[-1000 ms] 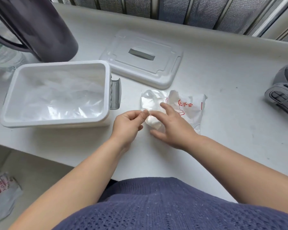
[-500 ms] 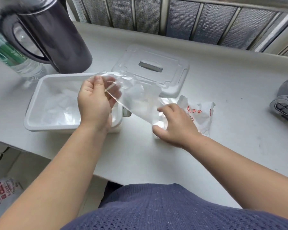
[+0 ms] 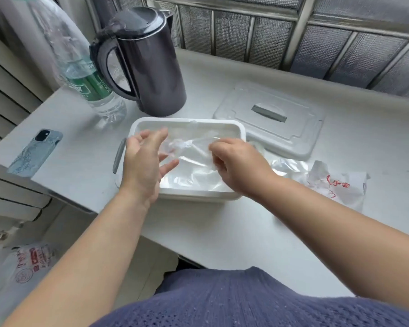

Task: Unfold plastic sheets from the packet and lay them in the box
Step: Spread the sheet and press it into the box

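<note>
A white rectangular box (image 3: 182, 120) stands on the white table with clear plastic sheets inside. One clear plastic sheet (image 3: 189, 149) is stretched over the box opening. My right hand (image 3: 236, 165) pinches its right edge with curled fingers. My left hand (image 3: 143, 164) hovers over the box's left side, fingers spread and relaxed, at the sheet's left end; a grip there does not show. The white packet (image 3: 340, 187) with red print lies crumpled to the right of the box, more clear plastic spilling from it.
The box's lid (image 3: 272, 121) lies behind and to the right. A dark kettle (image 3: 149, 64) and a water bottle (image 3: 92, 88) stand at the back left. A phone (image 3: 36, 151) lies near the table's left edge. A printed bag (image 3: 31, 260) lies on the floor.
The sheet was pulled out of the packet and carried left over the box. My right hand left the packet and took the sheet's right edge. My left hand opened.
</note>
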